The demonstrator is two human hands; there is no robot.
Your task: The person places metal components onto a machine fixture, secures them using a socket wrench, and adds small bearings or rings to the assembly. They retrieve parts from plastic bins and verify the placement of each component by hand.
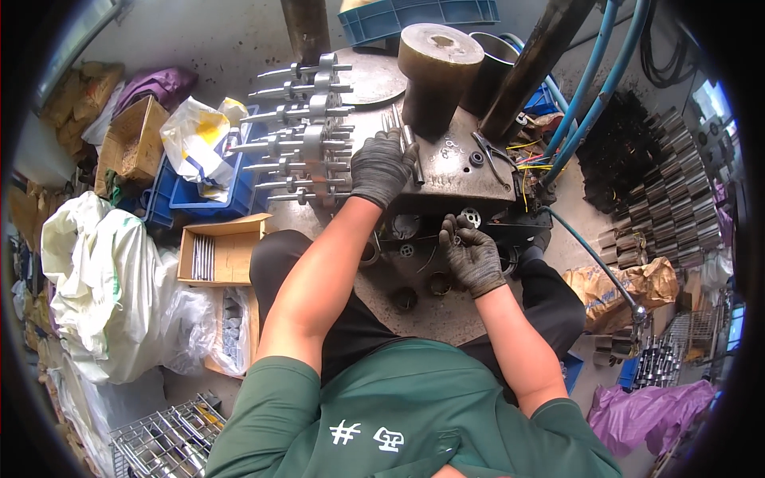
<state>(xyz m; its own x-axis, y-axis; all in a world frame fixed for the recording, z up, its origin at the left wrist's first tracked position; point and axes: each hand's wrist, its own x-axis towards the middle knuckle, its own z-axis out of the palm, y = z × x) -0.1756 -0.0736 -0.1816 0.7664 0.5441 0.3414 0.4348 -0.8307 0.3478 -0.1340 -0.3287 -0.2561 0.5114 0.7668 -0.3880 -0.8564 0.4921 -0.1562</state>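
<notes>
While the gloved left hand (381,170) touches metal rods (418,172) at upper centre, its grip impossible to tell, the right hand (476,261) curls at centre, contents unclear; rod handling seems underway, next needing a firm pinch.

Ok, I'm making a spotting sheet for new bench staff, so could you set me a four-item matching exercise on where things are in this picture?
Things:
1. Left hand
2. Pliers
3. Large white sack
4. Right hand

Places:
A. Lying on the right part of the metal worktop
B. In front of the worktop's near edge
C. At the slender metal rods on the worktop
D. Over at the left side of the picture, away from the worktop

Right pairs: 1-C, 2-A, 3-D, 4-B
</notes>
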